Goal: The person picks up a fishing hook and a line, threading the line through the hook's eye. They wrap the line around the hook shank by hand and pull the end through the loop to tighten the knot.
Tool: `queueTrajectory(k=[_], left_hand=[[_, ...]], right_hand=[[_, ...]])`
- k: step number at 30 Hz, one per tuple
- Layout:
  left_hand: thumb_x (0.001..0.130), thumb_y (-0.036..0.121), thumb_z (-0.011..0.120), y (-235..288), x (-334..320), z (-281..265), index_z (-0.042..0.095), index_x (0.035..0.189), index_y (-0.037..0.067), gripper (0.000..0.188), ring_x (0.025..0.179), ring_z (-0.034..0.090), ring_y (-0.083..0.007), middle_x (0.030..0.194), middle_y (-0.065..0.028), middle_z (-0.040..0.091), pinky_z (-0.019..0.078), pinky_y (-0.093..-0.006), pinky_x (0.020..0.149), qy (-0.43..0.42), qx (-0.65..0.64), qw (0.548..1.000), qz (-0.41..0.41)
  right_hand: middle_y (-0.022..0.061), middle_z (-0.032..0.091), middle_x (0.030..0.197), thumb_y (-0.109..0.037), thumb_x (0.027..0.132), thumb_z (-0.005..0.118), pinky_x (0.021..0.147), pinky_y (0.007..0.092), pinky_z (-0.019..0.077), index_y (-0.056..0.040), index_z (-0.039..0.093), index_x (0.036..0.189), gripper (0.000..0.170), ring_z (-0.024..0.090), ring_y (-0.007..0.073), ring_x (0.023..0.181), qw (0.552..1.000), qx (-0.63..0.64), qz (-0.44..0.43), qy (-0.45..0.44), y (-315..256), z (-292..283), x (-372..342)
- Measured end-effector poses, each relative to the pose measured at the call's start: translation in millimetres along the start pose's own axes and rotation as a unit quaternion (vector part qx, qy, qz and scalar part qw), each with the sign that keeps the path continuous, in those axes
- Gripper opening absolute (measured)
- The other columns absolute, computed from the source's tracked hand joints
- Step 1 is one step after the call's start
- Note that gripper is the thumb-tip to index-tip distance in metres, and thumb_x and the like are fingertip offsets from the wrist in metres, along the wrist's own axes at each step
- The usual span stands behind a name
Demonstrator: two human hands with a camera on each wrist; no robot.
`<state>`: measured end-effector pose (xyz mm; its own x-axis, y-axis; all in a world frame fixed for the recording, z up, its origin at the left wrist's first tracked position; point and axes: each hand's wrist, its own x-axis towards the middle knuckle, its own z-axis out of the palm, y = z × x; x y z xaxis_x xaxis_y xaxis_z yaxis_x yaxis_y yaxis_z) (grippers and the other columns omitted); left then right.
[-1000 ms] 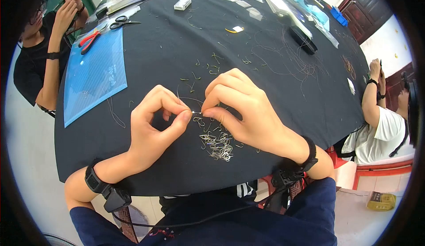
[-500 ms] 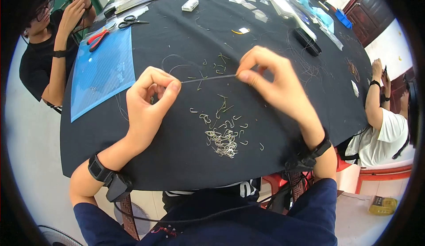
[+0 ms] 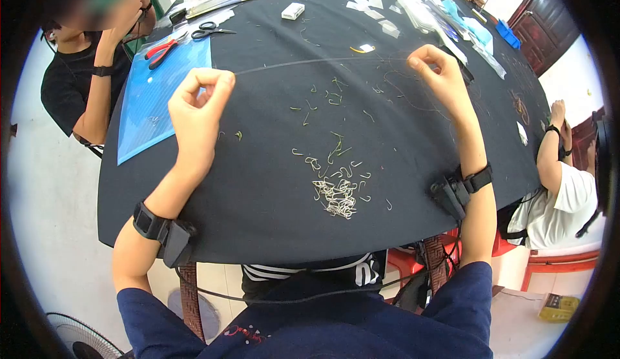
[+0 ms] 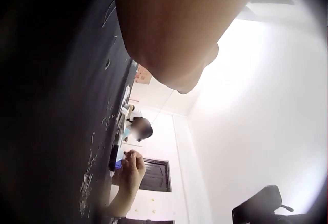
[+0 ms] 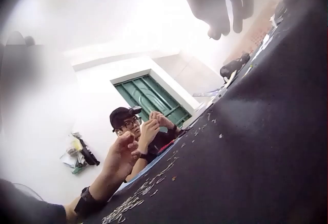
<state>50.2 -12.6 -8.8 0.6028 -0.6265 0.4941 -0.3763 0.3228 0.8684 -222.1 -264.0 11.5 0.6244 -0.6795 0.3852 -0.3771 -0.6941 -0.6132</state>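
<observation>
A thin clear line stretches across the head view between two raised hands. The left hand pinches its left end between thumb and index finger, over the edge of a blue plastic folder. At the other end the right hand pinches it, well to the right. Below and between the hands lies a pile of small metal hooks on the black cloth. In the left wrist view the left hand is large and blurred; the right wrist view shows the right hand at the top.
Red-handled pliers and black scissors lie by the folder. A small white box, scattered green-tinted hooks, plastic packets and loose brown line are on the table. Other people sit left, right and at the far side.
Both hands have moved apart and up, away from the hook pile. The line between them, very short at first, now spans a wide gap.
</observation>
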Motion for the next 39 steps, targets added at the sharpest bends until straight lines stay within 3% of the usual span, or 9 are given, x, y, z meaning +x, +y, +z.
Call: queueTrajectory(k=[6, 9, 10, 18, 25, 28, 30, 35, 39], left_hand=[[0.084, 0.008, 0.067, -11, 22, -17, 0.063, 0.081, 0.002, 0.008, 0.072, 0.046, -0.0026, 0.077, 0.0031, 0.058, 0.0372, -0.0186, 0.067, 0.082, 0.038, 0.996, 0.021], [0.084, 0.009, 0.067, -15, 27, -24, 0.064, 0.083, 0.002, 0.008, 0.072, 0.046, -0.0029, 0.078, 0.0025, 0.059, 0.0364, -0.0187, 0.067, 0.088, 0.034, 0.995, 0.024], [0.084, 0.009, 0.068, -18, 29, -25, 0.064, 0.083, 0.002, 0.008, 0.072, 0.045, -0.0030, 0.078, 0.0025, 0.059, 0.0364, -0.0188, 0.067, 0.086, 0.037, 0.995, 0.034], [0.083, 0.009, 0.069, -14, 23, -19, 0.065, 0.083, 0.002, 0.008, 0.072, 0.045, -0.0033, 0.077, 0.0029, 0.059, 0.0367, -0.0191, 0.068, 0.084, 0.022, 0.996, 0.030], [0.085, 0.011, 0.067, -13, 18, -16, 0.066, 0.089, 0.004, 0.008, 0.074, 0.049, -0.0030, 0.084, 0.0017, 0.062, 0.0371, -0.0179, 0.066, 0.038, 0.022, 0.999, 0.009], [0.084, 0.010, 0.068, -7, 10, -11, 0.067, 0.092, 0.003, 0.010, 0.079, 0.055, -0.0053, 0.087, -0.0007, 0.064, 0.0419, -0.0198, 0.071, -0.050, -0.009, 0.999, 0.014], [0.084, 0.006, 0.067, 5, 1, -4, 0.067, 0.091, 0.001, 0.009, 0.083, 0.059, -0.0075, 0.089, -0.0031, 0.065, 0.0468, -0.0225, 0.074, -0.128, -0.061, 0.990, 0.010], [0.083, 0.004, 0.066, 23, -19, 11, 0.065, 0.086, 0.003, 0.004, 0.081, 0.056, -0.0105, 0.088, -0.0048, 0.061, 0.0454, -0.0241, 0.073, -0.223, -0.131, 0.965, -0.035], [0.082, 0.002, 0.066, 35, -26, 13, 0.063, 0.086, -0.001, 0.006, 0.081, 0.056, -0.0119, 0.088, -0.0062, 0.059, 0.0464, -0.0249, 0.073, -0.283, -0.157, 0.944, -0.061]], right_hand=[[0.0006, 0.065, 0.082, -0.020, 0.086, 0.064, 0.073, 0.0239, 0.0439, -0.0019, 0.066, 0.091, 0.019, 0.058, 0.0091, 0.077, 0.994, -0.003, 0.069, 0.082, 54, -19, 10], [0.0019, 0.067, 0.083, -0.020, 0.085, 0.064, 0.075, 0.0243, 0.0446, -0.0016, 0.068, 0.093, 0.020, 0.059, 0.0095, 0.080, 0.976, -0.062, 0.089, 0.187, 68, -24, 9], [0.0063, 0.070, 0.089, -0.025, 0.082, 0.063, 0.078, 0.0309, 0.0482, -0.0060, 0.070, 0.093, 0.024, 0.066, 0.0187, 0.084, 0.977, -0.046, 0.102, 0.182, 72, -28, 9], [0.0039, 0.069, 0.084, -0.025, 0.081, 0.067, 0.078, 0.0293, 0.0466, -0.0065, 0.070, 0.092, 0.022, 0.063, 0.0146, 0.081, 0.960, -0.051, 0.143, 0.236, 62, -27, 5], [0.0009, 0.064, 0.081, -0.026, 0.084, 0.066, 0.071, 0.0276, 0.0440, -0.0069, 0.067, 0.093, 0.021, 0.057, 0.0112, 0.077, 0.954, 0.022, 0.108, 0.278, 62, -32, 7], [0.0001, 0.062, 0.082, -0.024, 0.086, 0.065, 0.062, 0.0227, 0.0369, -0.0077, 0.066, 0.096, 0.020, 0.052, 0.0074, 0.075, 0.962, 0.109, 0.072, 0.239, 28, -32, 4], [-0.0001, 0.062, 0.083, -0.022, 0.087, 0.064, 0.063, 0.0223, 0.0390, -0.0071, 0.066, 0.097, 0.018, 0.054, 0.0076, 0.076, 0.974, 0.168, 0.016, 0.149, 1, -25, 0], [0.0013, 0.064, 0.087, -0.013, 0.085, 0.064, 0.070, 0.0233, 0.0467, -0.0042, 0.066, 0.093, 0.011, 0.058, 0.0086, 0.078, 0.969, 0.211, -0.098, -0.086, -102, 14, -18], [0.0048, 0.062, 0.087, -0.004, 0.083, 0.063, 0.070, 0.0247, 0.0488, -0.0009, 0.065, 0.090, 0.007, 0.060, 0.0116, 0.078, 0.930, 0.253, -0.202, -0.175, -122, 49, -33]])
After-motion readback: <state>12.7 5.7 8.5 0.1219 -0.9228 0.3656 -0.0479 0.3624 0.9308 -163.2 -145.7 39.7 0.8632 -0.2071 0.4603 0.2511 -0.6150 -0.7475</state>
